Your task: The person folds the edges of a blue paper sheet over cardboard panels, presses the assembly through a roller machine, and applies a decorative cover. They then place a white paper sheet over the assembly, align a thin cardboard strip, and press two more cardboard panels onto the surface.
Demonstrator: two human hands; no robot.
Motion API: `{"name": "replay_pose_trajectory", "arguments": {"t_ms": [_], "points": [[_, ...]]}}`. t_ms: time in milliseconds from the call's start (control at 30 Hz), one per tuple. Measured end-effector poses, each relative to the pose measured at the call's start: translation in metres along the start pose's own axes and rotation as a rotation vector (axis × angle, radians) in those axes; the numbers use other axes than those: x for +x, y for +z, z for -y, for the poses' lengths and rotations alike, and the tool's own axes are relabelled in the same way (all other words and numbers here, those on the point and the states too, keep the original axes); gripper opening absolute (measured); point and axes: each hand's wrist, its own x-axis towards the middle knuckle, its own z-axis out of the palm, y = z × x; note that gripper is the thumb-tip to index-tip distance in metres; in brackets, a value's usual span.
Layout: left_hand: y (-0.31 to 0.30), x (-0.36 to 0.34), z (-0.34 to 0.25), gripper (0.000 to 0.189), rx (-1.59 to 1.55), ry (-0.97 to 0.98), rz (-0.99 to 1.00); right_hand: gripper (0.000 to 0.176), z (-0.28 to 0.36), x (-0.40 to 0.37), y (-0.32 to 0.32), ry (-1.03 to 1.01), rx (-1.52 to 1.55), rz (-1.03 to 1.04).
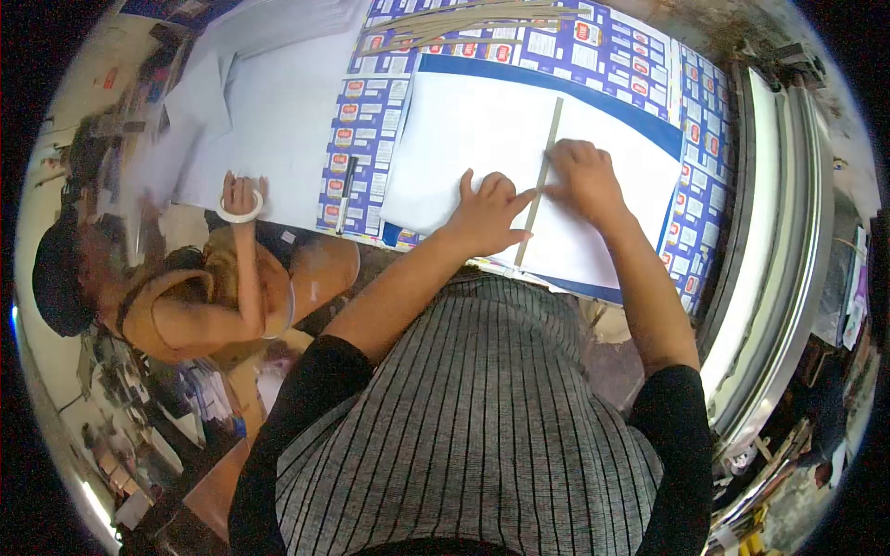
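Observation:
A narrow grey-brown strip [556, 120] lies across white sheets [464, 120], running from near the table's front edge toward the back. My left hand [491, 213] rests on the paper with fingers spread, its fingertips touching the left side of the strip. On the strip's right side, my right hand [581, 181] has its fingers bent, the tips against the strip's edge; whether they grip it is hard to tell. Beneath the white sheets shows a dark blue sheet [667, 137], which lies on purple printed paper [705, 199].
Several loose strips [464, 26] lie at the back. A pen [348, 185] is left of the sheets. At the left, a co-worker's hand [243, 193] with a white roll ring [241, 216] rests by more white paper [287, 120]. A long metal machine [788, 250] stands right.

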Motion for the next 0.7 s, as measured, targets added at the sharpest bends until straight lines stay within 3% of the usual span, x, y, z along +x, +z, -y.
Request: {"name": "replay_pose_trajectory", "arguments": {"t_ms": [167, 233, 700], "points": [[-0.008, -0.002, -0.004, 0.100, 0.036, 0.016, 0.064, 0.077, 0.013, -0.022, 0.011, -0.031, -0.049, 0.069], [-0.008, 0.000, -0.004, 0.107, 0.034, 0.003, 0.095, 0.077, 0.015, -0.022, 0.007, -0.023, -0.058, 0.076], [-0.002, -0.001, -0.004, 0.107, 0.060, 0.015, 0.042, 0.079, 0.018, -0.024, 0.007, 0.020, -0.035, 0.094]]}}
